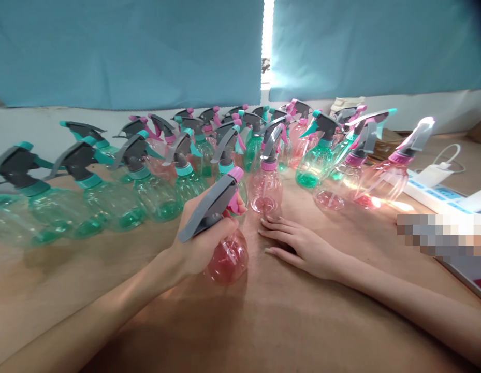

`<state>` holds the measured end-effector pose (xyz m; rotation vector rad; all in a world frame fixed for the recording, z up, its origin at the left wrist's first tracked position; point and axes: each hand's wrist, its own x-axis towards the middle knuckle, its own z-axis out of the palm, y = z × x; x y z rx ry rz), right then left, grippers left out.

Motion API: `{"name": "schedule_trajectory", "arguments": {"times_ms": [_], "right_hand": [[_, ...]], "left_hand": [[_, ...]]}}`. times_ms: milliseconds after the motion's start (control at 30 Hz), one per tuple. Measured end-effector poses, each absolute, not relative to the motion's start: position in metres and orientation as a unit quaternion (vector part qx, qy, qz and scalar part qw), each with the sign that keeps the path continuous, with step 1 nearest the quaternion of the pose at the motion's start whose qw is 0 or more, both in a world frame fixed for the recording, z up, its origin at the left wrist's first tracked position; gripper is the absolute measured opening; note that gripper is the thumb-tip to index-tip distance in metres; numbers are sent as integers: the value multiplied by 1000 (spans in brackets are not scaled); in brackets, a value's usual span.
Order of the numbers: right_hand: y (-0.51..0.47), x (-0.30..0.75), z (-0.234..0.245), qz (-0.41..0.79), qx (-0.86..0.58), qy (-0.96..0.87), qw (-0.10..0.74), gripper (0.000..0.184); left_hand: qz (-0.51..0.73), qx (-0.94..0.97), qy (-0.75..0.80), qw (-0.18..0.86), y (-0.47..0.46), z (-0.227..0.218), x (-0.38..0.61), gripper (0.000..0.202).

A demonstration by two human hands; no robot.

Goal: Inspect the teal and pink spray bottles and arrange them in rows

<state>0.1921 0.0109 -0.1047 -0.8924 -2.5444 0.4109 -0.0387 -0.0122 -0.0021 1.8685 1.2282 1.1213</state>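
Observation:
My left hand (199, 246) is closed round the neck of a pink spray bottle (228, 256) that has a grey trigger head with a pink nozzle; the bottle stands on the brown table (263, 321). Just to its right, my right hand (298, 246) lies flat on the table, fingers stretched out and holding nothing. Right behind both hands stands another pink bottle (265, 189), the nearest of several spray bottles.
Several green bottles (104, 199) crowd the left, pink and green ones (352, 178) the back and right. A white power strip (438, 189) with a charger lies at the right edge. Blue curtains (127, 52) hang behind.

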Motion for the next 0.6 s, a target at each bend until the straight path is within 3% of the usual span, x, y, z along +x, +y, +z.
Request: {"name": "schedule_trajectory", "arguments": {"times_ms": [200, 400, 600], "right_hand": [[11, 192, -104, 147, -322, -912, 207, 43], [10, 192, -105, 148, -320, -911, 212, 43], [11, 192, -107, 151, -321, -912, 205, 44]], "left_hand": [[437, 704, 446, 338, -13, -2, -39, 7], [444, 718, 441, 306, -12, -3, -36, 34], [454, 724, 447, 264, -10, -9, -39, 36]]}}
